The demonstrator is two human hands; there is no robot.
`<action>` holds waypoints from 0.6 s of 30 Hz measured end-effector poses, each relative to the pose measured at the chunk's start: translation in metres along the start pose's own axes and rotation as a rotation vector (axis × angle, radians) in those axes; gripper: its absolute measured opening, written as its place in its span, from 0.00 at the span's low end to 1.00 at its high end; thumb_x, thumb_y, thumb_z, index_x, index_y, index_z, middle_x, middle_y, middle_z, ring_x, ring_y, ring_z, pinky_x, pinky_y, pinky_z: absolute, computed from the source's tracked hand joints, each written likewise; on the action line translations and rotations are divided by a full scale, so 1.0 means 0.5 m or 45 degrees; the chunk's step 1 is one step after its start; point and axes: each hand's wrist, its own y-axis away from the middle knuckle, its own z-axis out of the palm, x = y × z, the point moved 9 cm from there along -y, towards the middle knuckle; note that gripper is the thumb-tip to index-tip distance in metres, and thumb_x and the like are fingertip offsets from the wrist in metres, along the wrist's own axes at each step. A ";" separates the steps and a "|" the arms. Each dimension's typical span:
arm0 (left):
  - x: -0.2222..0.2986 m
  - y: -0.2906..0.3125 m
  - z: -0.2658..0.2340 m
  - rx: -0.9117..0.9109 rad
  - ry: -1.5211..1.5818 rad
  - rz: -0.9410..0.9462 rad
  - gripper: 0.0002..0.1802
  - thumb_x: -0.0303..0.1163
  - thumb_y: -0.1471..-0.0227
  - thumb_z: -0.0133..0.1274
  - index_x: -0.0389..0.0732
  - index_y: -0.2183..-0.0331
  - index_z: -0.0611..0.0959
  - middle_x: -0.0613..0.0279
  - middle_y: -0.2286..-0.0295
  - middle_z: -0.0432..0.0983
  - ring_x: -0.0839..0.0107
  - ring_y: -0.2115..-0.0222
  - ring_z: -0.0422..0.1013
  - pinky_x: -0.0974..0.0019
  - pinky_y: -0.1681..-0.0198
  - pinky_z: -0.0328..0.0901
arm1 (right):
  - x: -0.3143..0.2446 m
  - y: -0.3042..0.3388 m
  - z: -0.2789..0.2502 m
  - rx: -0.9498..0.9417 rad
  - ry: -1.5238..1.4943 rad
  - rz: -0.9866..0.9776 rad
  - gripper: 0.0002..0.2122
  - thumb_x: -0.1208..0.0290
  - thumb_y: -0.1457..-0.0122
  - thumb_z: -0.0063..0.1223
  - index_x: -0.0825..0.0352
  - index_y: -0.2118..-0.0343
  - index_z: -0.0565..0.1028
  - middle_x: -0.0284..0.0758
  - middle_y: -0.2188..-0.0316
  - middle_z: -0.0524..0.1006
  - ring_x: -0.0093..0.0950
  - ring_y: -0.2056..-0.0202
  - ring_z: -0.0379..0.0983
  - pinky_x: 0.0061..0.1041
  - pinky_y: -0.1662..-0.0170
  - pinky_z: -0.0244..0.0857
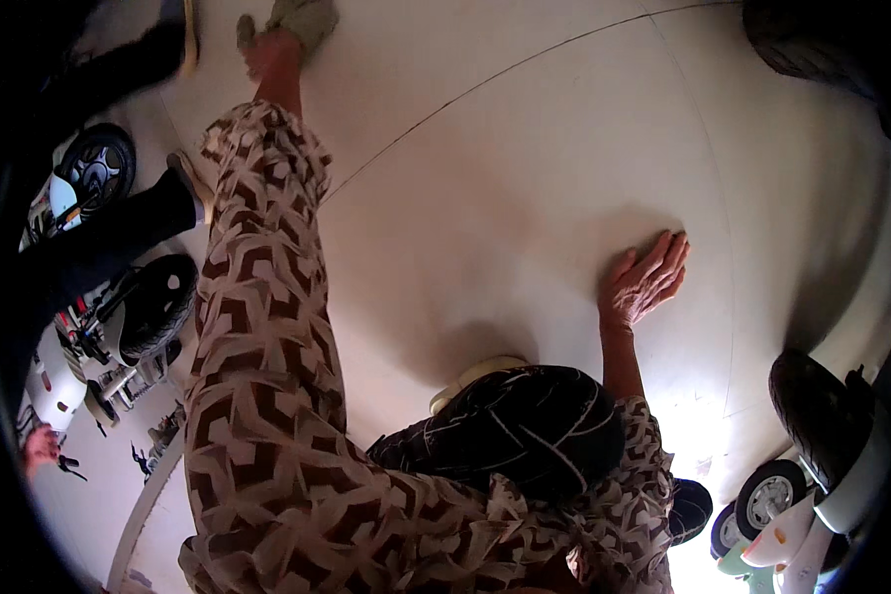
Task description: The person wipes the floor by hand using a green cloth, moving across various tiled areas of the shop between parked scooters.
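Observation:
My left arm, in a brown-and-beige patterned sleeve point(262, 287), reaches far forward to the upper left. Grey-green fabric that looks like a work glove point(307, 22) covers most of my left hand point(275, 48), over the pale floor point(505, 198). The top edge cuts this hand off, so its fingers cannot be made out. Bare and palm down, my right hand point(648, 279) is at the floor on the right, its fingers stretched out and nothing in them. Whether its palm presses on the floor is unclear. Between my arms are my bent knee in dark patterned trousers point(525, 426) and a cream shoe point(475, 379).
On the left stands a person in dark trousers point(119, 233) with tan shoes point(196, 183). Parked scooters point(59, 381) are behind them, beside another hand point(40, 448). At the right are a tyre point(820, 408) and small-wheeled scooters point(774, 495). Another dark tyre point(802, 40) juts in at the upper right.

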 end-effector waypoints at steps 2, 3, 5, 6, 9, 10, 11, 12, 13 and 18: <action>0.068 0.025 0.024 -0.015 0.090 0.086 0.22 0.43 0.41 0.42 0.40 0.52 0.76 0.51 0.53 0.70 0.58 0.49 0.65 0.50 0.49 0.59 | -0.018 0.006 0.002 0.023 -0.009 -0.018 0.25 0.60 0.37 0.34 0.68 0.40 0.57 0.43 0.38 0.54 0.39 0.37 0.49 0.44 0.39 0.41; 0.104 0.056 0.050 0.002 0.152 0.170 0.22 0.43 0.41 0.42 0.40 0.53 0.76 0.51 0.54 0.71 0.57 0.50 0.65 0.51 0.49 0.60 | -0.020 0.005 0.004 0.038 0.022 -0.005 0.25 0.60 0.37 0.33 0.68 0.40 0.56 0.43 0.38 0.54 0.39 0.37 0.49 0.45 0.39 0.41; 0.154 0.086 0.061 0.080 0.319 0.418 0.23 0.44 0.43 0.40 0.39 0.53 0.76 0.52 0.55 0.72 0.57 0.53 0.66 0.53 0.51 0.60 | -0.036 0.011 -0.005 0.056 0.013 -0.035 0.25 0.60 0.37 0.33 0.67 0.40 0.56 0.43 0.38 0.54 0.38 0.37 0.49 0.45 0.39 0.41; 0.174 0.094 0.047 0.138 0.420 0.590 0.23 0.44 0.44 0.40 0.39 0.54 0.76 0.52 0.56 0.73 0.57 0.56 0.67 0.55 0.52 0.60 | -0.046 0.019 -0.012 0.055 -0.025 -0.048 0.25 0.60 0.37 0.33 0.66 0.40 0.56 0.43 0.38 0.54 0.38 0.37 0.49 0.45 0.39 0.41; 0.265 0.276 0.026 0.567 0.455 1.323 0.18 0.38 0.50 0.43 0.39 0.61 0.78 0.48 0.62 0.75 0.49 0.62 0.70 0.48 0.59 0.62 | -0.057 0.047 -0.029 0.060 -0.055 -0.083 0.25 0.61 0.38 0.35 0.64 0.39 0.55 0.42 0.38 0.54 0.37 0.37 0.48 0.45 0.38 0.40; 0.316 0.366 0.035 0.537 0.487 1.277 0.17 0.37 0.49 0.44 0.40 0.61 0.78 0.49 0.63 0.76 0.50 0.62 0.70 0.49 0.59 0.63 | -0.034 0.056 -0.028 0.043 -0.008 -0.034 0.25 0.61 0.38 0.35 0.64 0.39 0.55 0.41 0.38 0.53 0.36 0.36 0.47 0.45 0.38 0.40; 0.342 0.425 0.015 0.135 0.491 1.148 0.17 0.36 0.47 0.42 0.39 0.59 0.78 0.49 0.62 0.75 0.51 0.62 0.70 0.50 0.58 0.63 | -0.030 0.062 -0.032 0.030 0.001 -0.007 0.25 0.62 0.38 0.36 0.64 0.39 0.55 0.40 0.38 0.53 0.36 0.36 0.47 0.45 0.38 0.40; 0.336 0.490 0.018 0.391 0.606 1.270 0.18 0.37 0.45 0.42 0.38 0.57 0.77 0.49 0.60 0.74 0.51 0.62 0.70 0.50 0.57 0.62 | -0.026 0.070 -0.039 0.050 0.004 -0.013 0.25 0.62 0.38 0.36 0.64 0.39 0.55 0.40 0.38 0.53 0.36 0.36 0.47 0.45 0.38 0.40; 0.324 0.528 0.039 0.206 0.422 1.326 0.20 0.40 0.45 0.45 0.40 0.54 0.76 0.49 0.55 0.71 0.53 0.54 0.66 0.48 0.52 0.59 | -0.031 0.078 -0.049 0.038 0.002 -0.001 0.25 0.61 0.38 0.35 0.64 0.39 0.55 0.40 0.37 0.53 0.36 0.36 0.47 0.45 0.37 0.40; 0.148 0.686 -0.061 0.162 0.488 1.594 0.25 0.42 0.56 0.55 0.42 0.55 0.76 0.48 0.52 0.68 0.50 0.51 0.64 0.44 0.48 0.54 | -0.054 0.114 -0.056 0.073 -0.051 -0.096 0.25 0.58 0.36 0.34 0.64 0.39 0.55 0.39 0.37 0.52 0.36 0.36 0.46 0.44 0.37 0.40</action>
